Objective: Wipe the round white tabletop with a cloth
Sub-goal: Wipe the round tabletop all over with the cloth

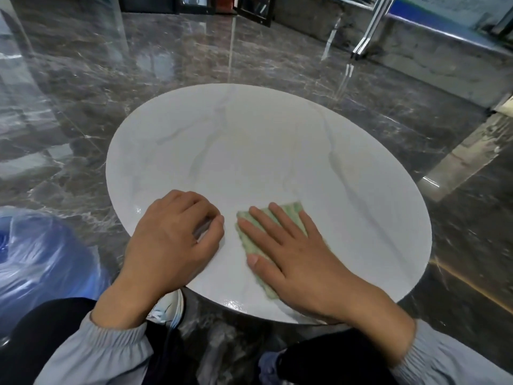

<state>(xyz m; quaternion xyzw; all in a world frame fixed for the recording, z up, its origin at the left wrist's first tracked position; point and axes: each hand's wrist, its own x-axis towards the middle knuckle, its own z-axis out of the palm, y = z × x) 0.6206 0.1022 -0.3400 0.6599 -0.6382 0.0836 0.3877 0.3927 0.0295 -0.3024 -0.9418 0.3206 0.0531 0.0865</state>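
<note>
Cloth (pixel 290 212) under flat right hand (pixel 302 262); left hand (pixel 172 240) curled, seemingly empty.

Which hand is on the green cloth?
The right hand, pressing flat with straight fingers on the green cloth. The left hand has curled fingers and rests on the bare white tabletop.

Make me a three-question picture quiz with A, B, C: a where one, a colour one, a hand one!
1. Where on the round white marble-look tabletop is the pale green textured cloth? A in a bucket B under the right hand C hanging off the rim
2. What colour is the crinkly plastic bag at the left? A blue B red C yellow
3. How do the right hand's fingers lie? A in a fist B lifted high C straight, flat on the cloth
Answers: 1 B, the palm covers it; 2 A, plainly blue; 3 C, spread on the cloth.
</note>
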